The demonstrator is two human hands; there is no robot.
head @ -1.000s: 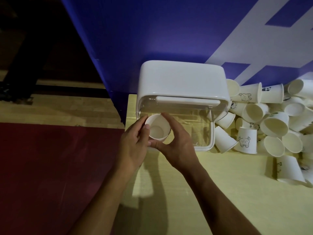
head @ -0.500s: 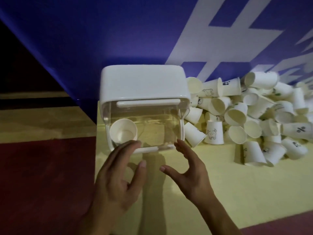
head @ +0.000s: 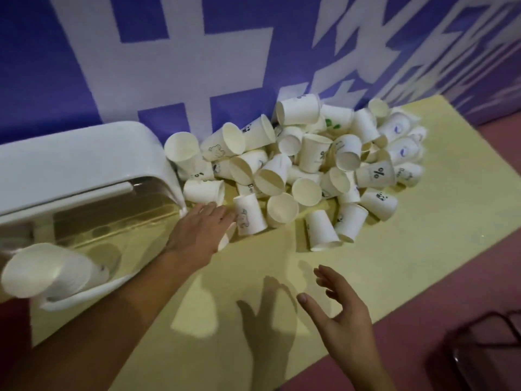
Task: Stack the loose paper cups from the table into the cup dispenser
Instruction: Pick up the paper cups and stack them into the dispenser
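Note:
A white cup dispenser (head: 70, 165) with a clear front stands at the table's left end. A blurred white cup (head: 42, 275) lies in its lower left corner. Several loose paper cups are heaped in a pile (head: 310, 165) against the wall, right of the dispenser. My left hand (head: 200, 230) reaches across to the pile's near left edge. Its fingers lie fairly straight over a small cup (head: 227, 238) that is mostly hidden beneath them, next to a cup with an animal print (head: 249, 218). My right hand (head: 338, 314) hovers open above the table, holding nothing.
The pale yellow table (head: 394, 263) runs along a blue and white banner wall (head: 169, 66). A dark chair frame (head: 485, 348) stands on the reddish floor at the lower right, beyond the table's near edge.
The view has swung right from the dispenser to the cup pile. My left hand moved right onto a cup at the pile's edge. My right hand drew away to the right.

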